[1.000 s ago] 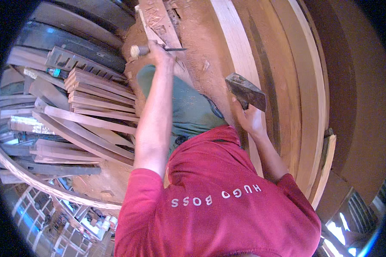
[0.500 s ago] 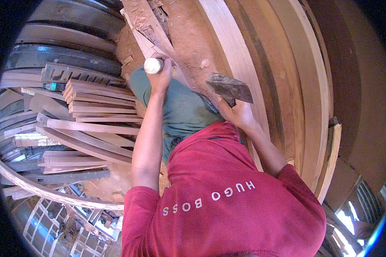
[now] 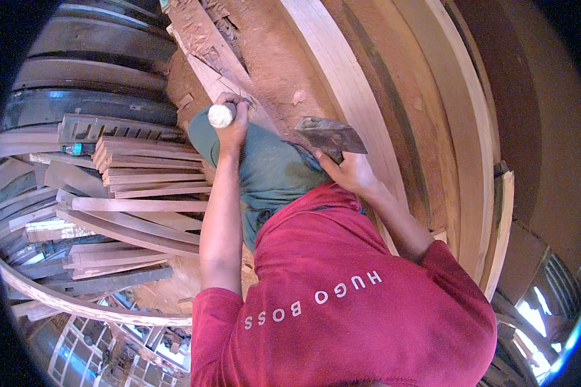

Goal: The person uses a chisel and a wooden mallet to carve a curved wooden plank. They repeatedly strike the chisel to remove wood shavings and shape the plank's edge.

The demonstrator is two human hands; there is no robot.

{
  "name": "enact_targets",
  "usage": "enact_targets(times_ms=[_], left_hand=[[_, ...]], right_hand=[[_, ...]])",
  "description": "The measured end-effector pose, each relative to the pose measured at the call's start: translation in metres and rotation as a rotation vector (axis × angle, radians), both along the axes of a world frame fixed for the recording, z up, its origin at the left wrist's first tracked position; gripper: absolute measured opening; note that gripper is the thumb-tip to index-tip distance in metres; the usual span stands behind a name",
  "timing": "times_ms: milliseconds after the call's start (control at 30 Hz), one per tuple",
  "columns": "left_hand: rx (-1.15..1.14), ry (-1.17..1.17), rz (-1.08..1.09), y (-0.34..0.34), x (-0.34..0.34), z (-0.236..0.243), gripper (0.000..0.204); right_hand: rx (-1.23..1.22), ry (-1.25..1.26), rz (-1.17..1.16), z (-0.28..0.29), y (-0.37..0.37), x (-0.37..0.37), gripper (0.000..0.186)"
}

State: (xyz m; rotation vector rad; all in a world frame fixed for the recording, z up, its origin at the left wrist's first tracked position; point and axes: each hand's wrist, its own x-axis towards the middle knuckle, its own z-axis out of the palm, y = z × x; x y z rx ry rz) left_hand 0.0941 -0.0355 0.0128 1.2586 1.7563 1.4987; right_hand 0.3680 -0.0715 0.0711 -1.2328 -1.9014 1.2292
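My left hand (image 3: 232,129) is closed around a chisel (image 3: 223,116), whose round, whitish handle end points up toward me. The chisel's blade is mostly hidden by the fingers. Below that hand lies a long, pale wooden piece (image 3: 206,76), with cut marks beside the fingers. To the right, my right hand (image 3: 354,173) grips a mallet (image 3: 332,137) with a dark, worn, blocky head. Its handle is largely hidden by the hand. The mallet head is held apart from the chisel, above my green-trousered leg (image 3: 277,164).
Long boards (image 3: 361,97) run along the right side. A pile of cut slats (image 3: 148,161) and other timber fill the left, with a curved strip (image 3: 97,313) lower down. Wood shavings (image 3: 200,26) lie at the top, and brown dust (image 3: 281,58) covers the ground.
The whole view has shifted slightly, so the hands and boards appear a little farther left. Both hands keep their holds, and the mallet remains apart from the chisel.
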Motion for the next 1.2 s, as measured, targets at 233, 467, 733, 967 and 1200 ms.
enact_targets(times_ms=[233, 467, 733, 967, 1200], left_hand=[[-0.022, 0.132, -0.106, 0.003, 0.011, -0.002, 0.008], [0.071, 0.295, -0.235, -0.004, 0.026, -0.008, 0.023], [0.155, 0.226, -0.157, -0.01, 0.025, -0.017, 0.029], [0.123, 0.174, -0.186, -0.013, 0.026, -0.025, 0.029], [0.081, 0.178, -0.226, -0.012, 0.02, -0.024, 0.027]], right_hand=[[-0.046, 0.005, 0.046, 0.04, 0.004, -0.005, 0.028], [-0.059, 0.551, 0.172, 0.044, 0.007, -0.028, 0.028], [0.23, -0.054, 0.061, 0.058, 0.009, -0.024, 0.02], [0.083, -0.462, 0.223, 0.043, 0.006, -0.033, 0.034], [0.062, 0.21, 0.304, 0.026, 0.007, -0.034, 0.03]])
